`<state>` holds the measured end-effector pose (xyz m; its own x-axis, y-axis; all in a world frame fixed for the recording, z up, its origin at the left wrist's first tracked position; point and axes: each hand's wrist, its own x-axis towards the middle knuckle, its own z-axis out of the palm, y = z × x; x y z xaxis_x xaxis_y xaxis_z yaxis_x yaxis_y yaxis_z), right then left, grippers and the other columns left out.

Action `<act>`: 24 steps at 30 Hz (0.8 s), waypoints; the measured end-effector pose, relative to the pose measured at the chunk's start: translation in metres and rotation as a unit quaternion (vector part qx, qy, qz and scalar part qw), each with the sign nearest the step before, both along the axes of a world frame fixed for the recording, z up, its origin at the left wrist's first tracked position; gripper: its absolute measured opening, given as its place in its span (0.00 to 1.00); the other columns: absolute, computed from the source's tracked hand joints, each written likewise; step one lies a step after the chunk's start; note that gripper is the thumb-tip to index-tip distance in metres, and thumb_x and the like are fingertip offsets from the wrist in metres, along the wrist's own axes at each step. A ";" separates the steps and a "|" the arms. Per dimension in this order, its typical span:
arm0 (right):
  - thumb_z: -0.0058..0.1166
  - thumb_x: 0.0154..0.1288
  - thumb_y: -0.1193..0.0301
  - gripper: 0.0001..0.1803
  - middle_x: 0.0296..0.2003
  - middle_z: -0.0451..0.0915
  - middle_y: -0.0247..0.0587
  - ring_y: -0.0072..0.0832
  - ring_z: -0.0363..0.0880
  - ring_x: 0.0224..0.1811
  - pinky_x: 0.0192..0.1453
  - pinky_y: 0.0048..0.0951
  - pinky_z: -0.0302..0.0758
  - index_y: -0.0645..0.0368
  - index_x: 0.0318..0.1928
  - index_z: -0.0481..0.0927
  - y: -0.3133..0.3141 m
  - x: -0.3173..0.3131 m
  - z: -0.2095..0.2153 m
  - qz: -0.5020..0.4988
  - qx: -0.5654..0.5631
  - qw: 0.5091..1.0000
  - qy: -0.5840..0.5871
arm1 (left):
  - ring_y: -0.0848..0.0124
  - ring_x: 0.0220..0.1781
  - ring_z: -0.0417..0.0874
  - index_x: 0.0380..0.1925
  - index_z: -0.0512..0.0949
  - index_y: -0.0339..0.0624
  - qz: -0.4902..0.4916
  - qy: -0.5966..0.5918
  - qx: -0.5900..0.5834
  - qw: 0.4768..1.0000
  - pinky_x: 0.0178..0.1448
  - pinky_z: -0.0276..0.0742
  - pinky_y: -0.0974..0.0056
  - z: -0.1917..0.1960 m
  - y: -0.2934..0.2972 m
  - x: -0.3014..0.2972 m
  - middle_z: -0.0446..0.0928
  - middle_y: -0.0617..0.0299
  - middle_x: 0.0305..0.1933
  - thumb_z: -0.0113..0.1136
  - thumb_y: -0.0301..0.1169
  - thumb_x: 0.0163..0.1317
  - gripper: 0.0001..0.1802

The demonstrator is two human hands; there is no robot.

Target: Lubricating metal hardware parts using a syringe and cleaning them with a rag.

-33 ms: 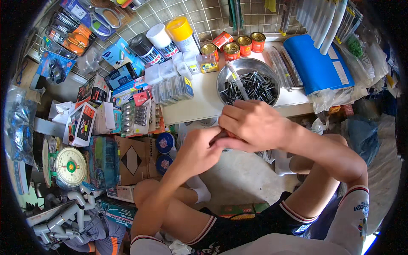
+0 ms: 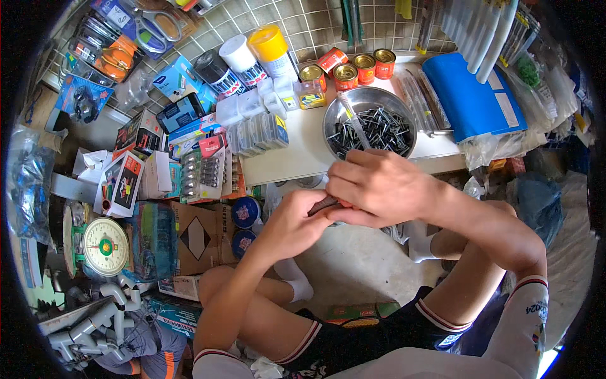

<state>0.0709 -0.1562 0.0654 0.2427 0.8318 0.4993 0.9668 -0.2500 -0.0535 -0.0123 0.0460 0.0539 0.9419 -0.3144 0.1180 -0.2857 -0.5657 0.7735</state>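
Observation:
My two hands meet in front of the shelf edge, over my lap. My left hand [image 2: 297, 221] is closed round a small dark brown thing [image 2: 324, 204], mostly hidden by the fingers. With its fingers curled, my right hand [image 2: 372, 189] presses against the same spot, and a bit of red shows between the hands. What exactly they grip cannot be made out. Just beyond the right hand stands a metal bowl [image 2: 413, 142] full of dark screws or nails [image 2: 385, 129]. A narrow clear plastic strip or tube [image 2: 355, 121] leans in the bowl.
Behind the bowl are several small red cans [image 2: 384, 63]. Spray cans [image 2: 268, 47] and clear plastic boxes [image 2: 255, 136] crowd the left of the shelf [image 2: 290, 155]. A blue folder [image 2: 473, 95] lies at the right. Lower left stand a dial scale [image 2: 105, 246] and cartons [image 2: 197, 237].
My hands have shifted very slightly, and more of the dark brown thing shows between them. The rest of the scene looks the same, apart from a tiny shift of the view.

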 end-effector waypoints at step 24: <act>0.51 0.78 0.51 0.23 0.35 0.82 0.35 0.21 0.82 0.34 0.31 0.23 0.77 0.62 0.46 0.79 -0.017 -0.003 -0.011 0.021 -0.006 0.336 0.941 | 0.73 0.26 0.69 0.34 0.79 0.54 -0.015 -0.490 0.335 0.805 0.31 0.59 0.64 0.013 0.040 0.021 0.64 0.71 0.25 0.66 0.31 0.50 0.10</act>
<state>0.0680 -0.1735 0.0548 0.1076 0.8537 -0.5096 -0.7756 -0.2486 -0.5803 0.0091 0.0856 0.0671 0.4913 -0.6378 0.5932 -0.5944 -0.7433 -0.3070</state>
